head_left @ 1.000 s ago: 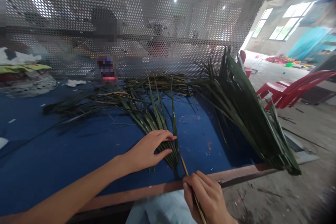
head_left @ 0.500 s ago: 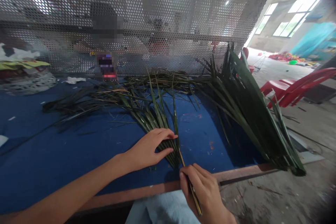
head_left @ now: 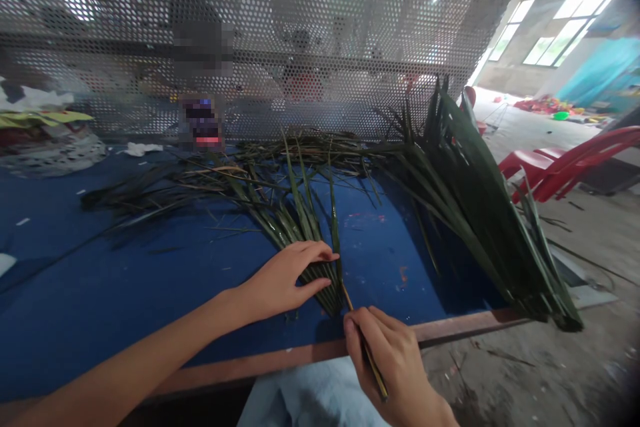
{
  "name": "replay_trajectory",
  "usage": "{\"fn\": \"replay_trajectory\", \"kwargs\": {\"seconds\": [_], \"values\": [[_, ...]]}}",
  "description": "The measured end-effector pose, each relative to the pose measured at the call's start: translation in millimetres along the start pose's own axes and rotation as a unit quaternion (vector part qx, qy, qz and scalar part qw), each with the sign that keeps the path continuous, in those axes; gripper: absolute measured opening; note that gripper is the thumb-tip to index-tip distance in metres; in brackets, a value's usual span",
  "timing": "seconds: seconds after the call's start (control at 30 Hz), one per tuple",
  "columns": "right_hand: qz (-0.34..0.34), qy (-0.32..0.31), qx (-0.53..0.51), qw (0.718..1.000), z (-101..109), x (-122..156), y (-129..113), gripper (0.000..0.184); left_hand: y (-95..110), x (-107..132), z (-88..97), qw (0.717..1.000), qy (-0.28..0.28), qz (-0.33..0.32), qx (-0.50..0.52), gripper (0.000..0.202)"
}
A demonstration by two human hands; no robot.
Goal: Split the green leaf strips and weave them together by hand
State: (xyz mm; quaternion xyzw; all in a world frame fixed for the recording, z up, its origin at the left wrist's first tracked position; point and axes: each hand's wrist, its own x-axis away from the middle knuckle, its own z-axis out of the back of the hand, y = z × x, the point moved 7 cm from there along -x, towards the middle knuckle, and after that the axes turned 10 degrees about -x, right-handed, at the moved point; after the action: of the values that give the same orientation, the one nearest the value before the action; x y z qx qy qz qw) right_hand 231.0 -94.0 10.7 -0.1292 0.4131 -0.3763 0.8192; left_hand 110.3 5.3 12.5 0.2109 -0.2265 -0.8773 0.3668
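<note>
My left hand (head_left: 297,280) lies over a fan of green palm-like leaf strips (head_left: 285,223) on the blue tabletop. Its thumb and forefinger are spread apart, with strips showing between them; the other fingers are partly hidden. Close to the table's front edge, my right hand (head_left: 385,360) is closed around a thin yellow-brown stick (head_left: 375,370). The stick's far end points up to the base of the rightmost strip (head_left: 334,213), beside the left fingertips. Whether stick and strip are joined I cannot tell.
A large bundle of green leaves (head_left: 480,213) leans at the right edge. Loose dark strips (head_left: 310,147) lie along the back, before a perforated metal screen (head_left: 280,27). A woven basket (head_left: 55,150) stands at left; red chairs (head_left: 565,167) are beyond the table.
Both hands hold nearly the same pose. The right hand and the stick have shifted very slightly to the right; the view has moved a little.
</note>
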Motion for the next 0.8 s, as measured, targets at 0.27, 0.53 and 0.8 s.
{"fn": "replay_trajectory", "kwargs": {"seconds": [0.27,0.53,0.8], "values": [[0.009,-0.017,0.047,0.999,2,3,-8,0.015,-1,0,-0.5,1.0,-0.001,0.007,0.011,0.031],[0.029,0.034,0.073,0.996,8,13,-19,0.018,-2,1,-1.6,1.0,0.0,-0.008,-0.005,0.034],[0.054,0.129,0.013,0.99,30,18,-10,0.016,3,3,0.0,0.999,-0.016,-0.018,-0.031,0.038]]}}
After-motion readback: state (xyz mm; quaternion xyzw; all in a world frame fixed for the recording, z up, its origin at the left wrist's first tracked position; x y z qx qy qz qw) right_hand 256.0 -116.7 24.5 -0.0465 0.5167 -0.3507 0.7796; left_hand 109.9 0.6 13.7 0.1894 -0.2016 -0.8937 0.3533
